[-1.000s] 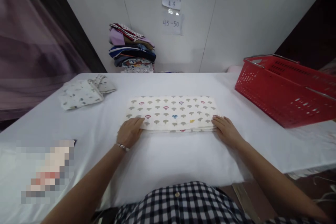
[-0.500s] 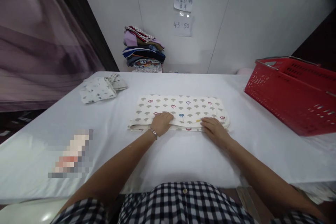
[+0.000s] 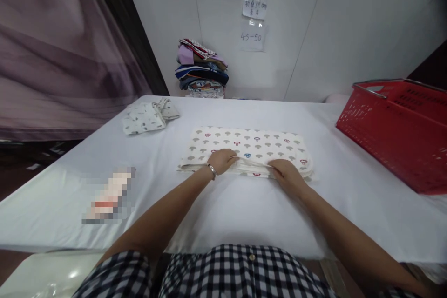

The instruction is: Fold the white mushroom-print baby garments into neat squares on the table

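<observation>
Your left hand (image 3: 221, 162) and right hand (image 3: 287, 173) pinch the near edge of the mushroom-print cloth (image 3: 260, 143); it lies beyond your fingers, long axis crosswise, neither hand nearer.

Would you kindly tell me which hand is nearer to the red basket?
Right. The right hand is at the near edge of the mushroom cloth, left of the basket; the left hand is farther left along that edge.
</observation>
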Demonstrator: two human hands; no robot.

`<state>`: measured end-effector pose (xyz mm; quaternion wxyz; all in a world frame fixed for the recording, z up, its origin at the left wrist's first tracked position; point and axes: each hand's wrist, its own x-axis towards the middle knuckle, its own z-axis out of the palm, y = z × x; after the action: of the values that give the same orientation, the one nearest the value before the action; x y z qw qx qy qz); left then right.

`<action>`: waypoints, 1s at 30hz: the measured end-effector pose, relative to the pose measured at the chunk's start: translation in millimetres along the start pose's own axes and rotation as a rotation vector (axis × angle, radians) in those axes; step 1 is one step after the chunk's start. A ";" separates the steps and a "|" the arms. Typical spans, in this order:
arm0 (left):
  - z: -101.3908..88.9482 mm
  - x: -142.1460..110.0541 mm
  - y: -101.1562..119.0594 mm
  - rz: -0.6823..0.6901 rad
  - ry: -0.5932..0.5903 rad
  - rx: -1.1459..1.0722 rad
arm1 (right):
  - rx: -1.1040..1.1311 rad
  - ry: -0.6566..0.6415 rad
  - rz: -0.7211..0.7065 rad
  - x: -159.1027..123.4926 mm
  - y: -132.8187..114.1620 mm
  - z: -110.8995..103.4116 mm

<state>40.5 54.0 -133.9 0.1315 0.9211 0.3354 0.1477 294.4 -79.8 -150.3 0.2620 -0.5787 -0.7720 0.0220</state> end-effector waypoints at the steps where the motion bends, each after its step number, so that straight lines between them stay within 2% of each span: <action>1: 1.1 -0.2 1.4 0.005 0.046 -0.016 | -0.002 0.002 0.023 1.0 0.9 1.4; 4: 4.9 -3.9 5.6 0.081 0.197 -0.032 | -0.004 0.023 0.095 1.3 2.0 4.7; 6: 8.0 -7.8 7.4 0.150 0.247 -0.010 | 0.006 0.046 0.129 -0.2 0.7 6.2; 10: 13.4 -16.0 7.3 0.268 0.204 0.101 | 0.013 0.081 0.046 -3.1 -1.9 9.8; 15: 11.8 -23.8 7.4 0.303 0.157 0.173 | -0.074 0.094 -0.130 -4.9 1.5 14.8; 20: 10.0 -24.6 9.6 0.306 0.085 0.156 | -0.091 0.048 -0.147 -4.4 -0.6 12.5; 24: 9.6 -21.5 12.7 0.251 0.097 0.124 | -0.104 0.014 -0.139 -2.3 -3.8 9.6; 30: 8.5 -28.0 15.6 0.253 0.114 0.041 | -0.110 0.012 -0.129 -2.1 -2.4 13.8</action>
<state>32.1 22.9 -141.6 0.0737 0.9486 0.2266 0.2085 286.8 -78.7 -162.1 0.2354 -0.5415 -0.8060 -0.0410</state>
